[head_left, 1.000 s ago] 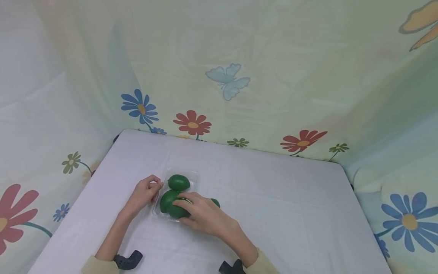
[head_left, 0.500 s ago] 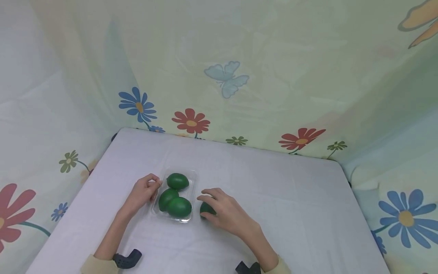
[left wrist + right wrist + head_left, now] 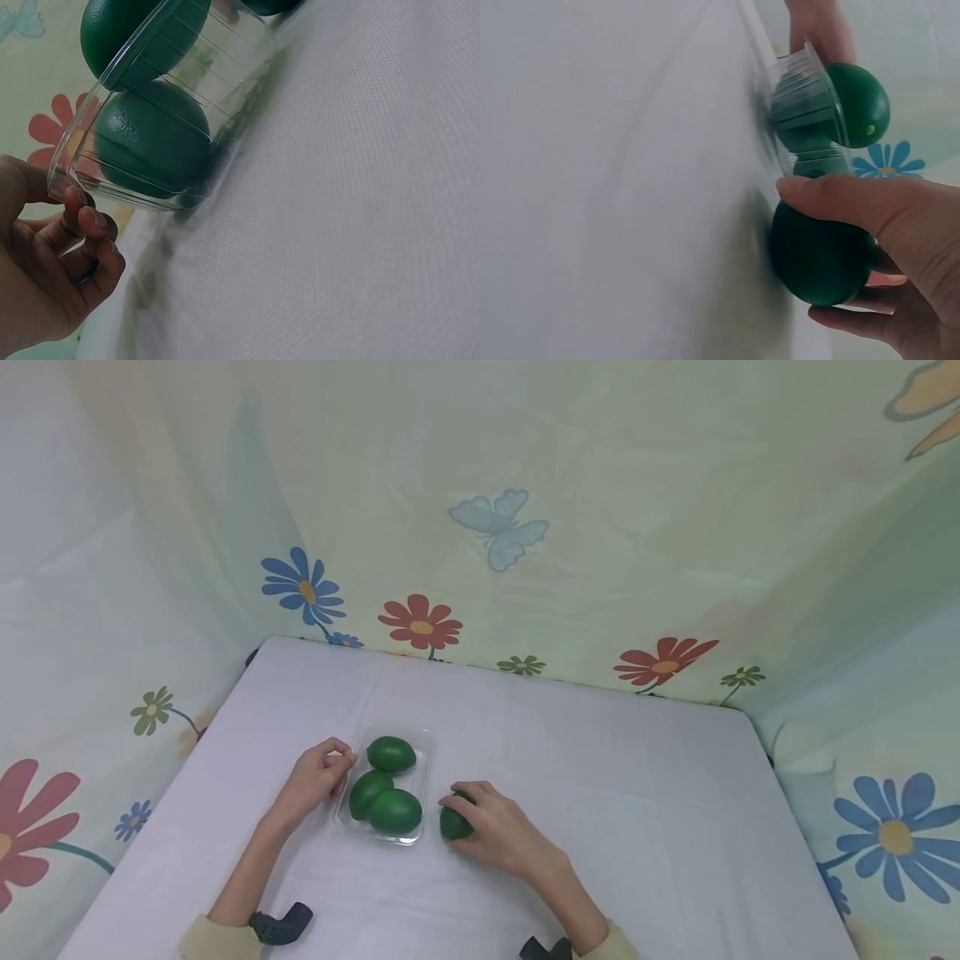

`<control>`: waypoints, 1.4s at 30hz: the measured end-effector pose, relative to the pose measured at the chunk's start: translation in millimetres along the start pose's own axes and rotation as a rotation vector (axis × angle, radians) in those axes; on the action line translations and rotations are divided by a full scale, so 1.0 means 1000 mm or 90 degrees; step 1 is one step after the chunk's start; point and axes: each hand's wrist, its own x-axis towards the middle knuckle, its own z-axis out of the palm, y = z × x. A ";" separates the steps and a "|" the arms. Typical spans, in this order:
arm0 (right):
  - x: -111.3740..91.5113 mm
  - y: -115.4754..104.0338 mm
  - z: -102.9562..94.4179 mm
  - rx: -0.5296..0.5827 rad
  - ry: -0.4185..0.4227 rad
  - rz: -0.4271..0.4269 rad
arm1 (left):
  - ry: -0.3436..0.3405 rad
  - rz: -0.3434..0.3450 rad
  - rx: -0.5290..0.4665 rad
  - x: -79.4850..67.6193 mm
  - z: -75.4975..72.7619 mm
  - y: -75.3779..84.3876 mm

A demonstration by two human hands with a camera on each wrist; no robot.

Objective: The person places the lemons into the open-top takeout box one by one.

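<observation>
A clear plastic container point(image 3: 426, 768) stands on the table with three green limes in it: a back lime point(image 3: 391, 754), a left lime point(image 3: 367, 792) and a front lime point(image 3: 395, 812). My left hand point(image 3: 318, 777) pinches the container's left rim between thumb and fingers, as the left wrist view confirms. Just right of the container, my right hand point(image 3: 498, 831) grips another lime point(image 3: 821, 251), thumb on one side and fingers on the other. That lime is at the tabletop; whether it touches the cloth cannot be told.
A white cloth point(image 3: 637, 827) covers the table. Behind and beside it hang printed curtains point(image 3: 600, 527) with flowers and butterflies. Each wrist wears a dark device, such as the left wrist strap point(image 3: 281, 925).
My right hand has left the front lime in the container and moved right to the lime on the table. Its fingers have since closed round that lime. My left hand stays at the rim.
</observation>
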 end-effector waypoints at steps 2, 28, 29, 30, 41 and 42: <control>0.000 0.001 0.004 -0.005 -0.002 0.000 | 0.002 0.000 0.000 0.000 0.000 0.000; 0.024 -0.008 -0.030 0.020 0.057 -0.003 | -0.001 0.004 -0.023 0.000 -0.006 -0.003; 0.028 -0.008 -0.033 0.027 0.066 -0.003 | -0.002 0.005 -0.027 0.000 -0.006 -0.003; 0.033 -0.008 -0.036 0.034 0.073 -0.001 | -0.003 0.007 -0.030 0.000 -0.005 -0.003; 0.093 -0.019 -0.040 0.128 -0.006 0.053 | -0.010 0.012 -0.032 0.002 -0.002 -0.005; 0.096 -0.020 -0.038 0.120 -0.016 0.057 | -0.012 0.013 -0.034 0.002 -0.001 -0.004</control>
